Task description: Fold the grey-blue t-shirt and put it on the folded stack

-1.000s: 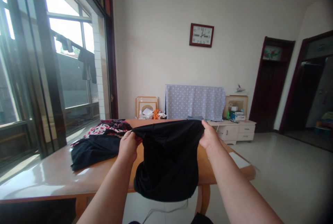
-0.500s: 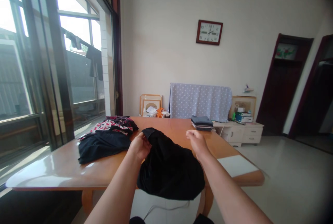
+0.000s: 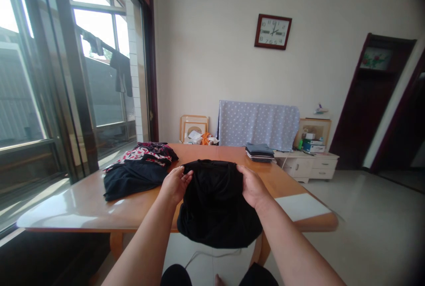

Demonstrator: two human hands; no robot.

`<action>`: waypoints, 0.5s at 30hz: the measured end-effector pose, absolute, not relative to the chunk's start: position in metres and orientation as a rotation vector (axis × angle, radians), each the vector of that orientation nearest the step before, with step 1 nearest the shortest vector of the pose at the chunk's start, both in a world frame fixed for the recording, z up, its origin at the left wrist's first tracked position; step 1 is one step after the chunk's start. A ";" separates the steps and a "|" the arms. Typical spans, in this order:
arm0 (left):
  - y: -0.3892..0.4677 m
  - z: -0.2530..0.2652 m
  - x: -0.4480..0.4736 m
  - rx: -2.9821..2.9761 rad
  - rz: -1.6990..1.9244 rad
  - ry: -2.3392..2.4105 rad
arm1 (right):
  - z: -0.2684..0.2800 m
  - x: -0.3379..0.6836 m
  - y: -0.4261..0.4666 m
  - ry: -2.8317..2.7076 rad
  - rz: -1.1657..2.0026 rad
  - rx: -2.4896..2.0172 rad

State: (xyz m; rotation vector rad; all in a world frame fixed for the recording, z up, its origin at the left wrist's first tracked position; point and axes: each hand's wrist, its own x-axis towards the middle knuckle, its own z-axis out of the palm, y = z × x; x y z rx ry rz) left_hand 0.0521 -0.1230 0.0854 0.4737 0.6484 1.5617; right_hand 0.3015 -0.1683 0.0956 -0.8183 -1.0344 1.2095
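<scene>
From the head camera, I hold a black garment (image 3: 215, 202) up in front of me with both hands, above the near edge of the wooden worktop (image 3: 99, 208). My left hand (image 3: 175, 184) grips the garment's upper left edge, its fingers (image 3: 186, 175) curled around the fabric. My right hand (image 3: 253, 187) grips the upper right edge the same way, thumb on top and the other fingers tucked behind the cloth, so both hands are closed on it. The top edge stretches between my hands; the rest hangs in a loose bunch, drooping past the worktop's front edge.

To the left on the worktop lies a heap of dark clothes (image 3: 133, 179) with a red-and-white patterned piece (image 3: 146, 153) on top, well apart from the garment. At the far right side sits a folded stack of grey clothes (image 3: 259, 152). A white sheet (image 3: 300, 206) lies flat near the right corner. A clock (image 3: 272, 32) hangs on the wall behind.
</scene>
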 end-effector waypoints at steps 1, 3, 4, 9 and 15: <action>-0.125 0.082 0.052 0.491 1.570 0.669 | 0.100 0.304 -0.168 -0.972 1.281 -0.788; -0.132 0.076 0.056 0.581 1.600 0.760 | 0.106 0.307 -0.169 -0.904 1.381 -0.748; -0.137 0.074 0.060 0.653 1.632 0.827 | 0.108 0.308 -0.169 -0.887 1.397 -0.738; -0.167 0.068 0.087 1.194 1.700 0.878 | 0.107 0.306 -0.169 -0.869 1.359 -0.740; -0.178 0.059 0.099 1.517 1.496 0.917 | 0.111 0.304 -0.169 -0.891 1.323 -0.691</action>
